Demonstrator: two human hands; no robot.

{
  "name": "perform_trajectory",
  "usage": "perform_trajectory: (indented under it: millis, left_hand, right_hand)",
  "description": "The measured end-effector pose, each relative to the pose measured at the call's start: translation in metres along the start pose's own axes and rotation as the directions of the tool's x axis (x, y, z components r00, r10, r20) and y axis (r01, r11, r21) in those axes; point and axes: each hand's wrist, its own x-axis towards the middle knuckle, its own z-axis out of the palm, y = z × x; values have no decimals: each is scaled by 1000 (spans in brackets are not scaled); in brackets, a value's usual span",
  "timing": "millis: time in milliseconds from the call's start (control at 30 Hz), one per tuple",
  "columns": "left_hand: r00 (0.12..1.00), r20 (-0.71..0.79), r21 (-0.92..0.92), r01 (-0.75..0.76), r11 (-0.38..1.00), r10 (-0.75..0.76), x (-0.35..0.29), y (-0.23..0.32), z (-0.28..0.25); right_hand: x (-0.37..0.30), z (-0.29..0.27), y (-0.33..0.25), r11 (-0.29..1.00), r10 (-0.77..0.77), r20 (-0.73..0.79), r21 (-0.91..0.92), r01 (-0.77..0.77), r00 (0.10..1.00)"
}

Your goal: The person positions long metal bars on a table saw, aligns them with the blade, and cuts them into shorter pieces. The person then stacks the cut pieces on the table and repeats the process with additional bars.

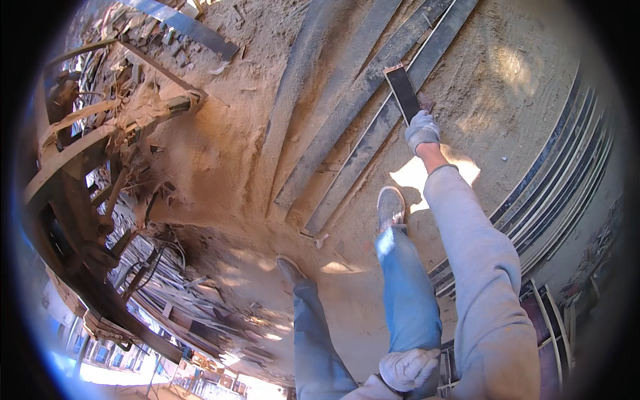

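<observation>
1. Right hand [423, 130], gloved, clamped on near end of dark plank [403, 91], at 1 o'clock over sandy floor [220, 147].
2. Left hand [407, 369] at 6 o'clock, fist closed on nothing, resting on thigh.
3. Plank likely stiff, fairly heavy, rough-edged; hold best at the end, gloved.

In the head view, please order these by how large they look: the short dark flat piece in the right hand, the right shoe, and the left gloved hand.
1. Left gloved hand, though it is nearest the camera.
2. Right shoe and short dark flat piece look about alike, so I will not rank them; the right hand covers the piece's lower end.
</observation>
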Motion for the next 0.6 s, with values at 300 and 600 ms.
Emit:
perform_trajectory:
  millis: [300, 600]
  left_hand:
    - [686, -73, -575, 564, 593, -724, 69, 57, -54]
    - [792, -390, -484, 257, 837, -469, 58, 120, -360]
  right_hand:
    - [-264, -119, 0, -130, -634, 344, 836, -533, 693]
    - [-540, -321, -130, 28, -794, 58, 998, -60, 606]
